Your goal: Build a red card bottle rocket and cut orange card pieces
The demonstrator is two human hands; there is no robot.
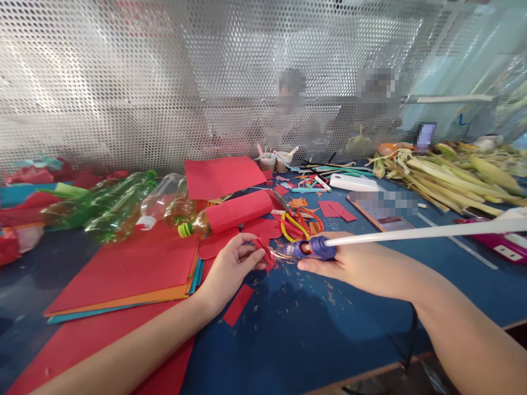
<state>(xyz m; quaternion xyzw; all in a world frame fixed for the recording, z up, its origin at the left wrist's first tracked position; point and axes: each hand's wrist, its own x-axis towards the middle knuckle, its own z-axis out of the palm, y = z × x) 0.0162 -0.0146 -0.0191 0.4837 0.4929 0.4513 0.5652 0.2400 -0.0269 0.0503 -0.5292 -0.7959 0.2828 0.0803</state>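
Observation:
My left hand (231, 264) pinches a small folded piece of red paper (264, 250) between thumb and fingers. My right hand (349, 259) is wrapped round a blue glue gun (323, 248), whose clear front end points at that paper. It cannot be told whether the nozzle touches it. From the back of the gun a long white glue stick (411, 231) runs out to the right. Below my left hand lies a loose red paper strip (238, 305). Just beyond both hands rest a plastic bottle wrapped in red paper (241, 212) and scissors with yellow and orange handles (293, 227).
Stacked coloured paper sheets (135, 269) and green plastic bottles (123, 211) lie on the left. A phone (381, 213), a white oblong object (354, 182), a pink power strip (500, 247) and dried husks (457, 175) are on the right. A perforated metal screen (230, 71) stands behind the blue table (288, 340).

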